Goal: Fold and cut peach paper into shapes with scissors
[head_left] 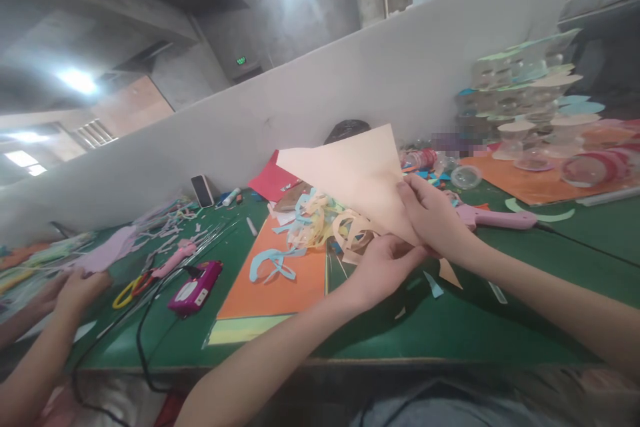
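Left hand: bare left hand (383, 273) at the near edge of the sheet, fingers curled and closed, pinching that edge.

Right hand: bare right hand (433, 213) just farther right, fingers (415, 192) together and draped over the sheet's right edge; thumb hidden, firmness of grip impossible to tell.

Sheet: large pale peach card sheet (350, 173), lifted off the table between both hands, pointed corner tilted up toward the far side, above the scrap pile.

Progress: pale peach curled paper strips (313, 220) and pale blue paper strips (275, 263) already cut, lying loose on an orange card sheet (270, 293); held sheet still large, no cuts visible on it.

Near the hands: pink glue gun (493, 217) just right of the right hand; red card (273, 177) beyond the scraps.

Co-worker: another person's hand (80, 290) at far left, beside a lilac paper strip (107, 250), near yellow-handled scissors (127, 292).

Rest: green table mat (400, 327) underneath; clear plastic domes (533, 160) at far right; grey partition (300, 93) along the far side.
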